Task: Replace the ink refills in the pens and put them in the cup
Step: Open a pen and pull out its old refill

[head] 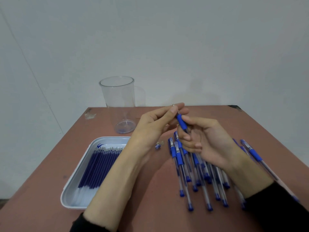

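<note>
- Right hand [207,141] grips a pen [182,123] by its blue grip.
- Left hand [155,124] pinches the pen's tip, apparently its metal nose; blurred.
- Cup [119,101] stands beyond.

One tall clear plastic cup [119,97] stands on the one reddish-brown desk [158,198]. There is one white rectangular plastic tray [110,140], and in it a single row of dark blue ink refills [98,166]. About a dozen silver tips show; a forearm hides the rest, so the exact number cannot be told. Clear plastic pens with blue grips [197,173] lie in one heap. At least eleven blue end plugs can be counted, and at least two more pens show beyond the right wrist. One more blue-gripped pen [181,122] is held between two hands, the left hand [155,124] and the right hand [209,141]. One small clear-and-blue piece [158,145], blurred, lies apart.
</note>
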The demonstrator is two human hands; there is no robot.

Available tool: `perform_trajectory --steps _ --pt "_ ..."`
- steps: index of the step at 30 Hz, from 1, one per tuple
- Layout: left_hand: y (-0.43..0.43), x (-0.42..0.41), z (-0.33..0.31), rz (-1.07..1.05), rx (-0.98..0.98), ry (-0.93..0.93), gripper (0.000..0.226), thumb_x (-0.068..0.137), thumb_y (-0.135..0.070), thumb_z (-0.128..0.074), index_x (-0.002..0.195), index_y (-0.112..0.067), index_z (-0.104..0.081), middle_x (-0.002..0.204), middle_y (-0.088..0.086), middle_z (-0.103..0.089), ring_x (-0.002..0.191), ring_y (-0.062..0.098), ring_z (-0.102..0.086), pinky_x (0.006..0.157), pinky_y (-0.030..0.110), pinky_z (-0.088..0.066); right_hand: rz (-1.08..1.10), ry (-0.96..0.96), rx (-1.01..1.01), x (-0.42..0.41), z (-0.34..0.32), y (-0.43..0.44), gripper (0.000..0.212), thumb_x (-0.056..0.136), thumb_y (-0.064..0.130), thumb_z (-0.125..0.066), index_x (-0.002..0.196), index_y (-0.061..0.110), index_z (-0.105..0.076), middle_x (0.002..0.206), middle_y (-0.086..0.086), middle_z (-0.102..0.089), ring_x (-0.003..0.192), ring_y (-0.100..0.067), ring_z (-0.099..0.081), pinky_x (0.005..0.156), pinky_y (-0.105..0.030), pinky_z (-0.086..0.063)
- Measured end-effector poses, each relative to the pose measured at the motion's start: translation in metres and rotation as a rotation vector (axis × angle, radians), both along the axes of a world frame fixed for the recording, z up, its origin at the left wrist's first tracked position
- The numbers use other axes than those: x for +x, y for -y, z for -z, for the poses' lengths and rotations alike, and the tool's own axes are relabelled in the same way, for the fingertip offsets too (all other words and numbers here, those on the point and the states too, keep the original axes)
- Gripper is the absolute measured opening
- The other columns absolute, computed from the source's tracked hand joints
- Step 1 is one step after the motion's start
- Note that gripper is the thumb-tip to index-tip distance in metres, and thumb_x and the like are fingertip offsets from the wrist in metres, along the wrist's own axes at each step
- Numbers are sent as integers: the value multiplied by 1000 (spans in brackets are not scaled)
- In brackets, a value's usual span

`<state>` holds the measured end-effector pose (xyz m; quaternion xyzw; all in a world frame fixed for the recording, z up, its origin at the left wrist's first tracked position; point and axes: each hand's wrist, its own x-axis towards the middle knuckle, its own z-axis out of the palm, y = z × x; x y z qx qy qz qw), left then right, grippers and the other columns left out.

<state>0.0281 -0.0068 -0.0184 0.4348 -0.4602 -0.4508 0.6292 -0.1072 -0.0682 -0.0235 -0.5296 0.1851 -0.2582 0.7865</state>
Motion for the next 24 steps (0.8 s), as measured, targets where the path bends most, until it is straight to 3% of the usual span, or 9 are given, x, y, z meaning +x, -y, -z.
perform_trajectory --steps 3,5,8,11,14,17,24 --pt "0 1 0 40 6 -88 25 85 -25 -55 103 -13 -68 98 0 -74 96 9 -68 82 16 -52 -60 59 81 2 4 1 29 89 22 -44 81 10 -70 54 -1 -38 39 -8 -18 40 -20 -12" --pt "1 1 0 9 6 -103 19 88 -20 -55 97 -10 -69 83 -3 -73 91 7 -68 80 15 -52 -44 59 61 2 5 -1 28 89 23 -46 81 10 -69 54 0 -37 42 -8 -15 41 -21 -12" --pt "3 0 2 -75 -7 -142 17 79 -20 -63 86 -7 -70 78 -2 -72 72 4 -66 77 16 -53 36 9 -70 3 4 -4 16 85 26 -52 82 13 -62 56 0 -37 42 -7 -21 40 -19 -16" --pt "2 -1 3 -160 6 -140 23 68 -24 -70 80 -4 -68 73 1 -68 70 7 -66 81 22 -54 106 -71 -240 5 4 -6 20 87 27 -54 76 21 -71 58 -1 -39 43 -8 -23 42 -20 -17" --pt "2 -1 2 -146 -1 -144 35 70 -29 -69 94 -5 -66 90 2 -71 82 9 -67 90 28 -52 173 -91 -299 7 4 -6 20 94 21 -52 86 17 -70 58 -1 -40 43 -9 -24 43 -22 -15" --pt "-1 -1 -2 -65 -15 -259 38 85 -23 -59 122 -11 -58 112 3 -70 96 11 -68 86 24 -54 252 -109 -294 5 3 -1 22 96 20 -51 87 16 -71 57 -1 -42 44 -9 -25 44 -23 -16" --pt "0 4 2 -186 -17 -57 34 88 -4 -60 119 -18 -60 106 -2 -71 98 5 -66 88 24 -49 310 -180 -409 -3 2 7 20 95 18 -53 97 12 -72 58 -2 -48 43 -11 -30 45 -23 -23"
